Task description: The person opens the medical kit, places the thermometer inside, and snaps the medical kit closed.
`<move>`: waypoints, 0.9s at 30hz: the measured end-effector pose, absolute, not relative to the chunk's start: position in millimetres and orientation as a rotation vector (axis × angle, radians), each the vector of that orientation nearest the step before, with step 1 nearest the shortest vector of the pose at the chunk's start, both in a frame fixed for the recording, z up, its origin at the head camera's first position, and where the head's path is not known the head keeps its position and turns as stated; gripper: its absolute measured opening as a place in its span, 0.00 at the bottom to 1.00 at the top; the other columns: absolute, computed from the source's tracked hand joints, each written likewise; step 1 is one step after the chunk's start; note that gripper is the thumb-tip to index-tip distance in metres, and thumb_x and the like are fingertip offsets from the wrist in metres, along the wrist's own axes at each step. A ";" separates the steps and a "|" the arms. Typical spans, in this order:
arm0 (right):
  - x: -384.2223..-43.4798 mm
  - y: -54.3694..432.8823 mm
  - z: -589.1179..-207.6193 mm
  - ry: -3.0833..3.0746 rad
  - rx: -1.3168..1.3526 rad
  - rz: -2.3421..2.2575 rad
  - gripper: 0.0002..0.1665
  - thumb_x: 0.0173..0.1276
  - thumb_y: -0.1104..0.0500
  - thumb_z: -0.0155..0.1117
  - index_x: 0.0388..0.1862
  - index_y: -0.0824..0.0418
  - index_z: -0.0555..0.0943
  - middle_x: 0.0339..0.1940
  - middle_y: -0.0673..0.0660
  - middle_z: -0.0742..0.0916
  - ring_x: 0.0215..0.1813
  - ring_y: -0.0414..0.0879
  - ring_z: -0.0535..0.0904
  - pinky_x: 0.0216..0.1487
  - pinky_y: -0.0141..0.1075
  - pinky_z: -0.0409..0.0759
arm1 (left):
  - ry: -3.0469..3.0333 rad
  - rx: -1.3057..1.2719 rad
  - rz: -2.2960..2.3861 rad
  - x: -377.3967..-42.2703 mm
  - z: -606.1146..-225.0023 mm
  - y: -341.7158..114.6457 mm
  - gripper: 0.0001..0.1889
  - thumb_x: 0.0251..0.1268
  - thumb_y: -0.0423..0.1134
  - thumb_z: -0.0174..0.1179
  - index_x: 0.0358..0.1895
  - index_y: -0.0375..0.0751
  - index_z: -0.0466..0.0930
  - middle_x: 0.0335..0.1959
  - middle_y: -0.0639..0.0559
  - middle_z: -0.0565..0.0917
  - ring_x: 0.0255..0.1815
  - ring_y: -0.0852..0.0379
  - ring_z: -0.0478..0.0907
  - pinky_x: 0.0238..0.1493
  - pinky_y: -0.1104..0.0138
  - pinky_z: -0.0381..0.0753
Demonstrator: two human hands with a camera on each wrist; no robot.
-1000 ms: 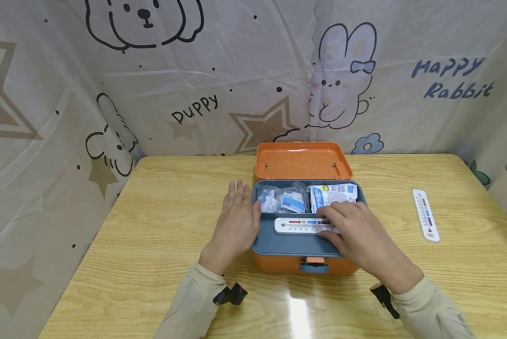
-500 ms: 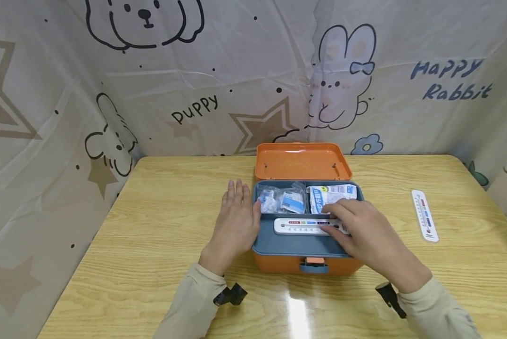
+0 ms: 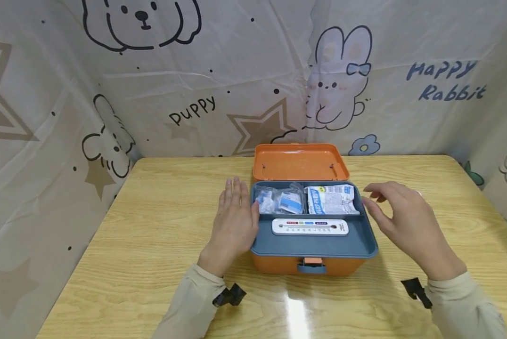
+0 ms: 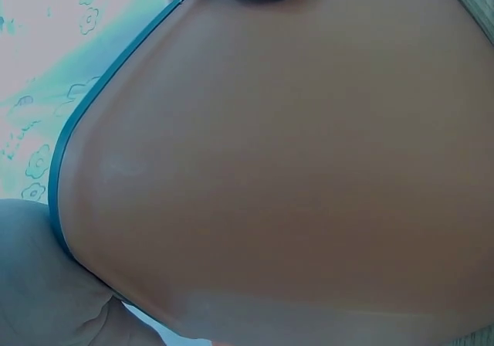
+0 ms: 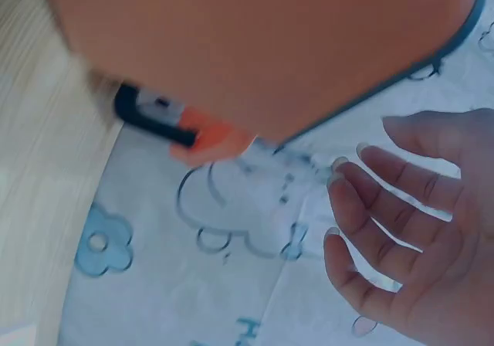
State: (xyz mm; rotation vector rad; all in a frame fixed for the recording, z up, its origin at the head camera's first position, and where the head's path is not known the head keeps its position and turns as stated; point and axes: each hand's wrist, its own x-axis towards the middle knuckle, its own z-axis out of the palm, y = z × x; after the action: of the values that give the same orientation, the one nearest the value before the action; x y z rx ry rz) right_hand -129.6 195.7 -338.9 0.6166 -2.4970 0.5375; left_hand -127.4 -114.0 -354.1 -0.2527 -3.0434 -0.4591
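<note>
An orange first-aid box (image 3: 274,266) stands with its lid (image 3: 302,162) tipped back. In its blue-grey tray (image 3: 313,247), a white thermometer (image 3: 310,227) lies flat along the front section. Plastic-wrapped supplies (image 3: 279,201) fill the back left compartment, and a white and blue packet (image 3: 331,200) the back right one. My left hand (image 3: 235,221) rests along the box's left side, fingers straight; the box wall (image 4: 270,168) fills the left wrist view. Beyond the right side, my right hand (image 3: 412,228) hangs with loosely bent fingers and holds nothing.
The wooden table (image 3: 173,212) reaches out on both sides of the box. Behind it hangs a printed cloth (image 3: 236,61). A second thermometer on the right is almost wholly hidden behind my right hand. The box's blue latch (image 3: 312,267) faces me.
My right hand has let go of the thermometer in the tray and moved right, past the box's edge. The thermometer stays in place. My left hand keeps its place.
</note>
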 end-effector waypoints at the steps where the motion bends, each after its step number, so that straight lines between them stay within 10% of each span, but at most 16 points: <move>1: -131.5 200.3 -339.9 -2.512 0.584 0.531 0.17 0.58 0.66 0.71 0.45 0.68 0.80 0.36 0.63 0.85 0.36 0.55 0.79 0.34 0.52 0.77 | -3.045 -0.253 -0.454 -127.3 -353.7 -113.9 0.31 0.79 0.46 0.34 0.73 0.24 0.49 0.76 0.32 0.45 0.77 0.39 0.34 0.75 0.50 0.42; 27: -158.9 310.4 -390.7 -3.014 -0.185 0.432 0.27 0.68 0.57 0.57 0.51 0.82 0.71 0.41 0.78 0.80 0.33 0.64 0.78 0.18 0.43 0.72 | -3.053 -0.239 -0.465 -126.4 -354.4 -114.1 0.32 0.79 0.46 0.33 0.73 0.24 0.46 0.76 0.32 0.42 0.77 0.38 0.35 0.75 0.50 0.43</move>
State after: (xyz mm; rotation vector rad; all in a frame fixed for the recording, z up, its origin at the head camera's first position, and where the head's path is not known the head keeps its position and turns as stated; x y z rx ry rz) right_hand -158.9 310.4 -390.7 -0.1853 -3.0143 0.4322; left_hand -126.4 -114.1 -354.4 -0.2395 -3.0529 -0.4646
